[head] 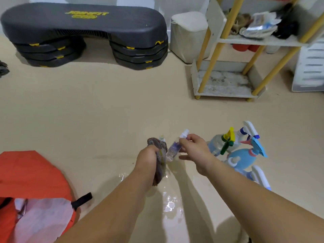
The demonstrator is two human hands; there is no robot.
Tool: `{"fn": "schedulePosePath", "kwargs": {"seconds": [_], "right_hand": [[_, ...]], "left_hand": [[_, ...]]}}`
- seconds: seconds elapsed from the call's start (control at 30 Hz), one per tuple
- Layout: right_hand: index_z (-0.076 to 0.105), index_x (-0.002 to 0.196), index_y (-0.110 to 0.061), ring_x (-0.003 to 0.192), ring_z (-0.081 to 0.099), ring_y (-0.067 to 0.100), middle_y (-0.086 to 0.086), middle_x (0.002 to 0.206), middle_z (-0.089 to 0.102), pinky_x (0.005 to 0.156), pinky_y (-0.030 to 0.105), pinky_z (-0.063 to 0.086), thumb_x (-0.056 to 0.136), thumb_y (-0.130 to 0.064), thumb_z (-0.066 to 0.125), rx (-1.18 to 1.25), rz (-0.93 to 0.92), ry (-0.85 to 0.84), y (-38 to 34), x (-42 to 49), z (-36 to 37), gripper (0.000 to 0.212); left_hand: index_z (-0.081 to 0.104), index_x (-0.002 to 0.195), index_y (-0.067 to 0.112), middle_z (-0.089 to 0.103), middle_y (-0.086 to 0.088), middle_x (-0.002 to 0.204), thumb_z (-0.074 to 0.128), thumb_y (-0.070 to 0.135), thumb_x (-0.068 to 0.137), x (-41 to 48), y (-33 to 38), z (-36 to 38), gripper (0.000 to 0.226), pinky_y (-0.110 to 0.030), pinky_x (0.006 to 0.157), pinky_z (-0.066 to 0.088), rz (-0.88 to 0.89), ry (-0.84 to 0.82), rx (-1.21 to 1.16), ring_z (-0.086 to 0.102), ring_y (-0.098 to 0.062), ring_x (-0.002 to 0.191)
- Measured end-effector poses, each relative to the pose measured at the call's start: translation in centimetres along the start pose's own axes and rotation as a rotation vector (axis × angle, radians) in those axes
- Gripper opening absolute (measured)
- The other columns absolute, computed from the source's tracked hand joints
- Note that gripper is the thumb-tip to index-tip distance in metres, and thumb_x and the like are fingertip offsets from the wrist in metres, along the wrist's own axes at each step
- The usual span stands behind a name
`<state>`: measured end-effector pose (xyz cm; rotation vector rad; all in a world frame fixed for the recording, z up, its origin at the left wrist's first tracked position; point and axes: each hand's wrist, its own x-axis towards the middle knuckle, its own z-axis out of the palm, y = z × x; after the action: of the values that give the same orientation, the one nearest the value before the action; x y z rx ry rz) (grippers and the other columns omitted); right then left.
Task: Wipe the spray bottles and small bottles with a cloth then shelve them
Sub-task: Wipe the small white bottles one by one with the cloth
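At lower centre of the frame, the left hand (149, 157) clenches a grey-brown cloth (158, 144) round a small capped bottle (162, 138). Just right, the right hand (194, 151) pinches a small clear purple-labelled bottle (173, 149). Plastic trigger spray bottles (243, 157) cluster on the floor at lower right.

The small bottle (173, 149) sits between the left hand (148, 156), which grips the cloth (158, 171), and the right hand (197, 151), which pinches it. The spray bottles (242, 159) stand on the floor (105, 111) just right of that hand, with the shelf rack (226, 92) behind them, the step platform (84, 30) at the back left and a bag (31, 179) at the near left.

Spray bottles (242, 157) on beige floor (105, 111)
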<state>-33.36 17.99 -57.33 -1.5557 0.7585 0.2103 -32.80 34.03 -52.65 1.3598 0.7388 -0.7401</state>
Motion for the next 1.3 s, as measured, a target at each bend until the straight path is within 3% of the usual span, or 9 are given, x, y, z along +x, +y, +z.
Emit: {"fn": "schedulePosePath", "kwargs": {"seconds": [0.13,0.3,0.4,0.5,0.67,0.9,1.03,1.17,1.3], "right_hand": [[0.067,0.095,-0.014,0.08,0.067,0.023,0.009,0.09,0.07,0.073,0.041,0.059,0.095,-0.014,0.063,0.043,-0.017,-0.217,-6.0,-4.3,-2.9,0.004],[0.062,0.097,-0.011,0.074,0.067,0.022,0.012,0.094,0.068,0.071,0.037,0.062,0.103,-0.005,0.05,0.073,-0.085,-0.31,-13.2,-9.9,-5.4,0.014],[0.06,0.106,-0.005,0.073,0.071,0.027,0.018,0.1,0.066,0.074,0.039,0.066,0.105,-0.011,0.054,0.117,-0.105,-0.291,-16.7,-13.2,-6.2,0.008],[0.06,0.112,-0.001,0.064,0.071,0.025,0.012,0.077,0.07,0.074,0.038,0.066,0.1,-0.019,0.068,0.124,-0.136,-0.263,-19.0,-17.0,-6.2,0.023],[0.06,0.119,-0.007,0.063,0.066,0.023,0.013,0.082,0.07,0.066,0.036,0.062,0.097,-0.032,0.072,0.086,-0.171,-0.248,-19.8,-20.1,-5.9,0.036],[0.064,0.111,-0.012,0.075,0.063,0.02,0.007,0.086,0.066,0.071,0.036,0.06,0.104,-0.024,0.061,0.133,-0.179,-0.374,-18.8,-19.9,-7.3,0.014],[0.061,0.113,-0.01,0.09,0.062,0.032,0.019,0.102,0.069,0.086,0.041,0.062,0.101,-0.015,0.063,0.248,-0.212,-0.443,-18.0,-19.5,-7.6,0.013],[0.06,0.122,-0.002,0.095,0.065,0.033,0.021,0.107,0.068,0.091,0.042,0.061,0.099,-0.01,0.061,0.26,-0.286,-0.503,-17.9,-18.6,-7.7,0.024],[0.065,0.115,-0.01,0.08,0.067,0.017,0.009,0.099,0.07,0.078,0.032,0.061,0.098,-0.012,0.062,0.231,-0.296,-0.463,-18.0,-17.2,-8.1,0.017]], "left_hand": [[0.065,0.088,0.009,0.064,-0.011,0.081,0.043,0.011,0.098,-4.3,1.7,1.1,0.024,-0.027,0.062,0.049,0.153,-0.162,-0.026,0.058,-0.023,0.067],[0.07,0.12,-0.005,0.075,-0.027,0.115,0.047,0.022,0.087,-9.7,5.9,0.7,0.048,-0.065,0.106,0.049,0.307,-0.305,0.037,0.07,-0.045,0.112],[0.066,0.126,-0.007,0.076,-0.02,0.118,0.055,0.027,0.076,-13.4,7.7,0.5,0.061,-0.054,0.108,0.05,0.407,-0.412,0.237,0.068,-0.043,0.117],[0.068,0.122,0.015,0.079,-0.003,0.106,0.067,0.03,0.07,-17.0,8.5,0.7,0.054,-0.045,0.099,0.056,0.659,-0.381,0.576,0.074,-0.028,0.102],[0.058,0.135,0.033,0.075,0.022,0.118,0.066,0.02,0.1,-19.2,7.9,0.8,0.038,-0.03,0.105,0.052,0.936,-0.374,0.658,0.069,0.004,0.111],[0.069,0.106,0.032,0.077,0.016,0.098,0.054,0.051,0.103,-18.5,8.6,0.1,0.024,-0.031,0.089,0.056,1.07,-0.3,0.812,0.071,0.0,0.092],[0.071,0.078,0.019,0.074,0.003,0.074,0.034,0.06,0.104,-18.0,9.3,0.1,0.061,-0.029,0.074,0.052,0.999,-0.232,0.77,0.066,-0.003,0.069],[0.079,0.092,0.019,0.081,0.004,0.087,0.032,0.066,0.103,-16.9,9.5,1.3,0.068,-0.034,0.095,0.056,0.708,-0.162,0.571,0.076,-0.015,0.091],[0.066,0.106,0.035,0.074,0.023,0.097,0.022,0.068,0.101,-17.4,8.7,1.8,0.055,-0.028,0.086,0.051,1.018,-0.181,0.804,0.067,0.005,0.093]]}}
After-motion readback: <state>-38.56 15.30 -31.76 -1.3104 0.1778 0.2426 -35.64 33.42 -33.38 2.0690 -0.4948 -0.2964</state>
